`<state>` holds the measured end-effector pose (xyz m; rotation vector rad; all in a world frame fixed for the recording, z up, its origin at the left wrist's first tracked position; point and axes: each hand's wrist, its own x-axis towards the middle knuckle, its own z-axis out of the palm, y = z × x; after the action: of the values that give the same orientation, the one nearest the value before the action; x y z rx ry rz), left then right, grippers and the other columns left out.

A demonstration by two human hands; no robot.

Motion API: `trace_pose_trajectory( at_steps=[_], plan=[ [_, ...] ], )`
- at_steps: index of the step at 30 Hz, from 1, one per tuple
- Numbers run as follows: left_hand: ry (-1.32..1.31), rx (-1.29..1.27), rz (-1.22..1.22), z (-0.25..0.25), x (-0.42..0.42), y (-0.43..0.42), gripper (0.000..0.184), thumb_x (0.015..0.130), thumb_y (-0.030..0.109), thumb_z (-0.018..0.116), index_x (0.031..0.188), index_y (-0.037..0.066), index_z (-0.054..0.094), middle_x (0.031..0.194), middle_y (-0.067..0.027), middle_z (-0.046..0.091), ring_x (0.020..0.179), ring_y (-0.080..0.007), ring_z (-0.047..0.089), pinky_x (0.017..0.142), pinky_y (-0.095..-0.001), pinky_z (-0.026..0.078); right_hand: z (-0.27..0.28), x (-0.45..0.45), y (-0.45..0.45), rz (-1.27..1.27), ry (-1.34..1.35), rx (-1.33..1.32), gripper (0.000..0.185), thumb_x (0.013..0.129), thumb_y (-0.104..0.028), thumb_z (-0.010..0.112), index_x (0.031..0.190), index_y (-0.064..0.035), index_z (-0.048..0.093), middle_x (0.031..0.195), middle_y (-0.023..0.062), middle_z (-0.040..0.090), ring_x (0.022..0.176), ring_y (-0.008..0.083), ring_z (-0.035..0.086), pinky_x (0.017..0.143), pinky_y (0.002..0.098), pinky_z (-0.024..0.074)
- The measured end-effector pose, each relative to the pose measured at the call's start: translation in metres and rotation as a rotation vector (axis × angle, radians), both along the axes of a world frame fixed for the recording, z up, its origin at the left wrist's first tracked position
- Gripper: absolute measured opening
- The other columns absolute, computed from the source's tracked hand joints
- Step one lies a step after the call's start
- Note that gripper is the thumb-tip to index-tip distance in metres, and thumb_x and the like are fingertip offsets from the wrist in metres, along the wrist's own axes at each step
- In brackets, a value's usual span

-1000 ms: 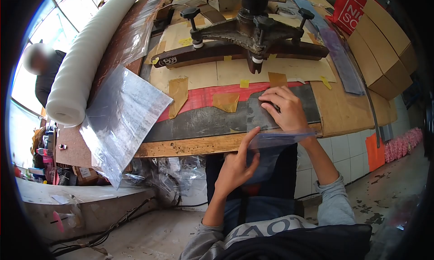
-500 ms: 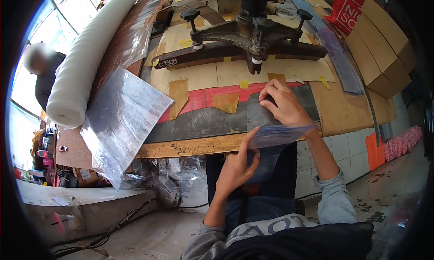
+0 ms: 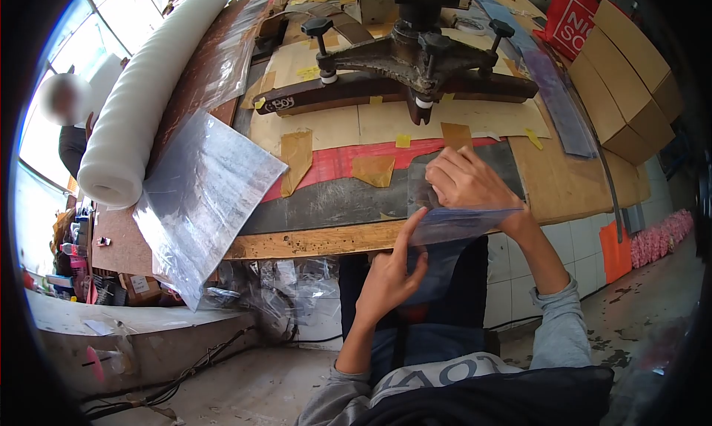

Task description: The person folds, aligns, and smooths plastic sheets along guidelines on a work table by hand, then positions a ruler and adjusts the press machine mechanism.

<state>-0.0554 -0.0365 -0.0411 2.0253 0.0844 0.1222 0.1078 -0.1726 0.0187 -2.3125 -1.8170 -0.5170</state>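
Note:
A clear plastic sheet [image 3: 456,224] bends over the front edge of the table, one part lying on the dark mat and the rest hanging down before my lap. My left hand [image 3: 391,281] grips its left side, index finger stretched along the edge and thumb below. My right hand [image 3: 466,180] rests over the far part of the plastic, above the mat, with its fingers curled in. Whatever those fingers pinch is hidden behind the knuckles. Farther up stands a dark metal press head [image 3: 419,59] with a long bar, beyond my right hand.
Another clear sheet [image 3: 211,196] overhangs the table's left front corner. Beside it lies a thick white foam roll [image 3: 141,100]. Cardboard boxes [image 3: 619,85] and a red bag [image 3: 571,18] are at right. A person [image 3: 70,122] is at far left.
My right hand has curled its fingers more and turned so the knuckles face up. My left hand and the hanging plastic have barely moved.

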Motion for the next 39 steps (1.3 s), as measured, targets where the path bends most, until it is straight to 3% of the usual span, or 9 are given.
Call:
trace_pose_trajectory(
  at_steps=[3, 9, 16, 21, 24, 25, 27, 30, 39],
  plan=[
    [-0.221, 0.012, -0.012, -0.008, 0.004, -0.001, 0.076, 0.081, 0.003, 0.062, 0.148, 0.015, 0.028, 0.093, -0.0218, 0.066, 0.073, -0.0405, 0.064, 0.073, -0.0434, 0.050, -0.003, -0.009, -0.009, 0.079, 0.276, 0.100, 0.020, 0.078, -0.004, 0.061, 0.096, 0.0043, 0.060, 0.115, 0.0189, 0.061, 0.104, 0.0305, 0.062, 0.091, 0.0393, 0.0493],
    [-0.163, 0.003, 0.032, -0.013, -0.001, -0.004, 0.086, 0.076, 0.000, 0.061, 0.147, 0.008, 0.013, 0.109, -0.0277, 0.062, 0.078, -0.0472, 0.063, 0.071, -0.0486, 0.050, 0.016, -0.044, -0.030, 0.107, 0.289, 0.010, 0.052, 0.085, -0.004, 0.059, 0.132, 0.0073, 0.041, 0.137, 0.0248, 0.048, 0.128, 0.0347, 0.048, 0.108, 0.0443, 0.0390],
    [-0.142, 0.003, 0.049, -0.020, 0.001, -0.005, 0.091, 0.071, -0.007, 0.056, 0.149, 0.007, 0.010, 0.111, -0.0287, 0.060, 0.067, -0.0452, 0.060, 0.064, -0.0481, 0.048, 0.016, -0.075, -0.045, 0.140, 0.567, 0.025, 0.053, 0.084, -0.006, 0.062, 0.132, 0.0065, 0.043, 0.134, 0.0233, 0.051, 0.128, 0.0346, 0.048, 0.107, 0.0453, 0.0398],
    [-0.149, 0.095, 0.048, -0.019, -0.003, -0.002, 0.094, 0.068, -0.009, 0.055, 0.150, 0.011, 0.013, 0.114, -0.0276, 0.059, 0.060, -0.0427, 0.057, 0.062, -0.0463, 0.047, 0.035, -0.094, -0.055, 0.288, 0.570, 0.053, 0.025, 0.087, -0.010, 0.061, 0.109, 0.0001, 0.054, 0.129, 0.0183, 0.057, 0.109, 0.0292, 0.063, 0.077, 0.0374, 0.0555],
    [-0.117, 0.095, 0.042, -0.016, -0.004, -0.003, 0.092, 0.070, -0.010, 0.054, 0.150, 0.013, 0.015, 0.117, -0.0266, 0.059, 0.062, -0.0427, 0.058, 0.063, -0.0461, 0.047, 0.028, -0.072, -0.060, 0.425, 1.008, -0.140, 0.020, 0.093, -0.016, 0.058, 0.108, -0.0040, 0.055, 0.124, 0.0149, 0.061, 0.095, 0.0233, 0.067, 0.067, 0.0351, 0.0556],
    [-0.110, 0.070, 0.035, -0.015, -0.004, -0.003, 0.091, 0.070, -0.010, 0.054, 0.149, 0.013, 0.015, 0.118, -0.0263, 0.058, 0.063, -0.0429, 0.059, 0.063, -0.0462, 0.048, 0.026, -0.061, -0.060, 0.335, 1.236, -0.072, 0.020, 0.097, -0.023, 0.055, 0.108, -0.0062, 0.057, 0.112, 0.0114, 0.065, 0.080, 0.0202, 0.068, 0.061, 0.0342, 0.0539],
    [-0.101, -0.036, 0.011, -0.015, -0.003, -0.004, 0.089, 0.072, -0.009, 0.054, 0.149, 0.013, 0.016, 0.120, -0.0258, 0.058, 0.067, -0.0436, 0.061, 0.065, -0.0464, 0.049, 0.030, -0.046, -0.045, -0.113, 1.354, 0.190, 0.028, 0.091, -0.028, 0.062, 0.107, -0.0044, 0.058, 0.109, 0.0101, 0.064, 0.088, 0.0238, 0.064, 0.069, 0.0348, 0.0526],
    [-0.131, 0.013, 0.058, -0.011, -0.001, -0.007, 0.086, 0.074, -0.004, 0.058, 0.148, 0.012, 0.017, 0.123, -0.0254, 0.058, 0.072, -0.0448, 0.063, 0.067, -0.0470, 0.051, -0.004, -0.017, -0.035, -0.217, 0.460, 0.174, 0.041, 0.084, -0.031, 0.070, 0.111, -0.0020, 0.060, 0.112, 0.0117, 0.061, 0.100, 0.0273, 0.057, 0.086, 0.0381, 0.0477],
    [-0.116, 0.067, 0.044, -0.012, -0.002, -0.006, 0.090, 0.082, 0.001, 0.059, 0.152, 0.011, 0.003, 0.108, -0.0320, 0.062, 0.067, -0.0454, 0.063, 0.061, -0.0489, 0.051, -0.006, -0.009, -0.029, -0.238, 0.589, 0.101, 0.059, 0.070, -0.028, 0.080, 0.121, -0.0045, 0.061, 0.110, 0.0097, 0.054, 0.108, 0.0280, 0.048, 0.098, 0.0389, 0.0395]
  ],
)
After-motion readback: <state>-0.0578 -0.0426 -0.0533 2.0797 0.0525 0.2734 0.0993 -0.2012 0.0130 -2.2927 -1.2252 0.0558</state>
